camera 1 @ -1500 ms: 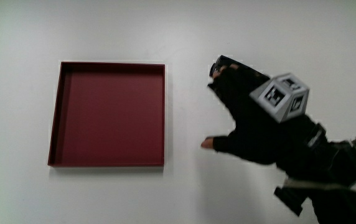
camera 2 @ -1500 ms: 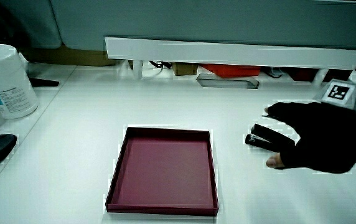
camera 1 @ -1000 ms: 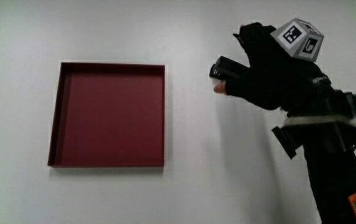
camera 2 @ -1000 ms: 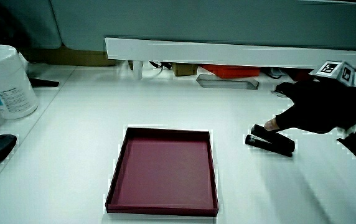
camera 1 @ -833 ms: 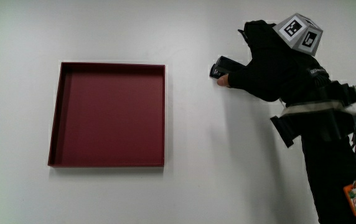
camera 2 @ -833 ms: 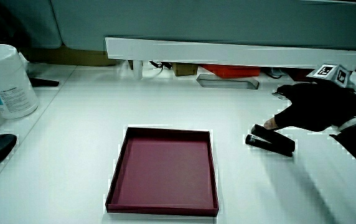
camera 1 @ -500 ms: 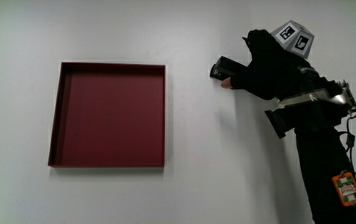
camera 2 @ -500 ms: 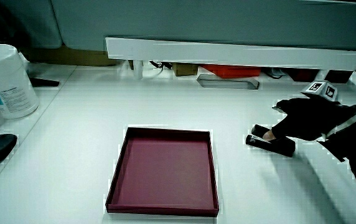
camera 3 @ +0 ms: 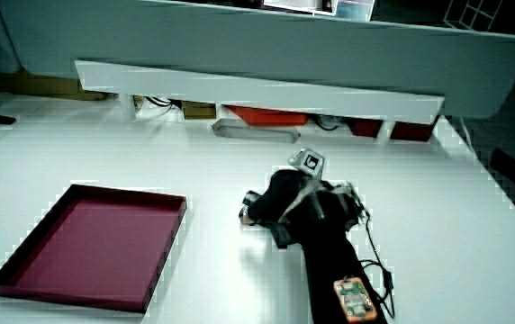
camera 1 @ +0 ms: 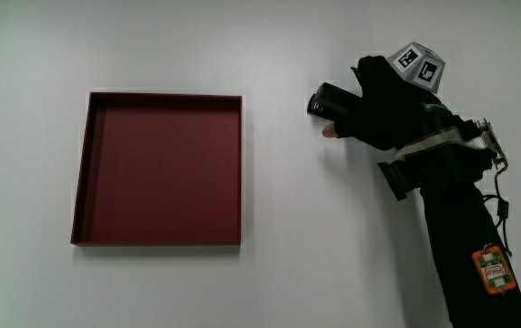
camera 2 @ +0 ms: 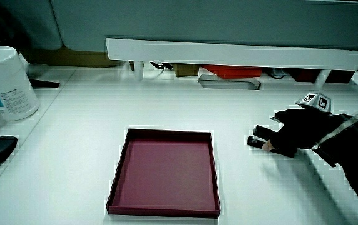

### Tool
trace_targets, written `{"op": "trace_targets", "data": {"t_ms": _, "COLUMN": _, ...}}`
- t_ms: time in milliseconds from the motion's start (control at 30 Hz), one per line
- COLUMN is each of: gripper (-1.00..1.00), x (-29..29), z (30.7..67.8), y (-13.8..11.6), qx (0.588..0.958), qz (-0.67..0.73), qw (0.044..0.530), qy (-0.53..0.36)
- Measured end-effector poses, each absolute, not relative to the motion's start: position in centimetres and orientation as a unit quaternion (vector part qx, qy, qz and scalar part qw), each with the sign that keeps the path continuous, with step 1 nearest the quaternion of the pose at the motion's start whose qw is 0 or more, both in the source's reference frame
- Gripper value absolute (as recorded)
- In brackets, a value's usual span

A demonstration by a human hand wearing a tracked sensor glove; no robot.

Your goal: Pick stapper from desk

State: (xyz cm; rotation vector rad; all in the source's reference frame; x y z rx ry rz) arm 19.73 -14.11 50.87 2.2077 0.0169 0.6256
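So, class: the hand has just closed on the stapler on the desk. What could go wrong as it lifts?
1. The hand covers only one end of the stapler, so the free end may tip down and slip from the grip.
2. The stapler lies flat on the desk, so the fingers may not get under it.

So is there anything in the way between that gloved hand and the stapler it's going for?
Nothing visible. The hand is already on the stapler, covering most of it, with only one end showing. The red tray lies well apart on the table and blocks nothing.
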Motion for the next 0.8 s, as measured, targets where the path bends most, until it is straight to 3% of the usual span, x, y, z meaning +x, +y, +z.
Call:
{"op": "trace_targets", "data": {"t_ms": 367, "gripper": 0.48, "x": 19.97, "z": 50.85, "y": -14.06, "qx": 0.899, "qz": 0.261, "qw": 0.352, "qy": 0.013}}
{"op": "trace_targets", "data": {"t_ms": 800, "gripper": 1.0, "x": 19.89, "z": 50.76, "y": -14.19, "qx": 0.908, "qz": 0.256, "qw": 0.333, "qy": 0.003}}
